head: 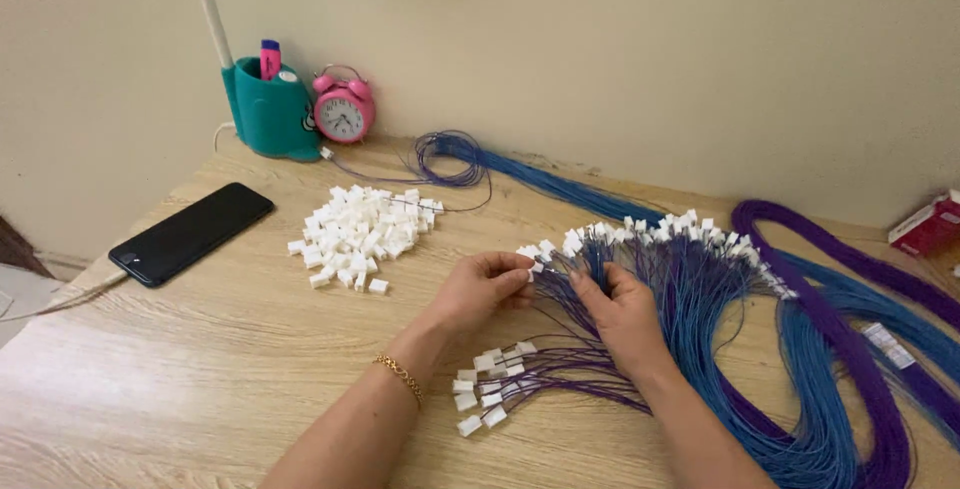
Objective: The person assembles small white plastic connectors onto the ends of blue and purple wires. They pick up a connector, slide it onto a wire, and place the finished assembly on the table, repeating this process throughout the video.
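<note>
Left hand point(487, 287) is pinching a small white plastic connector point(527, 253) in closed grip; right hand point(622, 311), grip closed, is holding thin purple wires point(690, 279) on the pale wooden desk point(200, 349).

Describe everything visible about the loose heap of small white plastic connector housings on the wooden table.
The heap of small white plastic connector housings lies on the light wooden table, ahead and left of the left hand, which does not touch it. The pieces are blocky, matte and piled loosely, with a few strays at the near edge. A black phone lies to its left, apart from it; a thin purple wire passes its far right edge, contact unclear.
</note>
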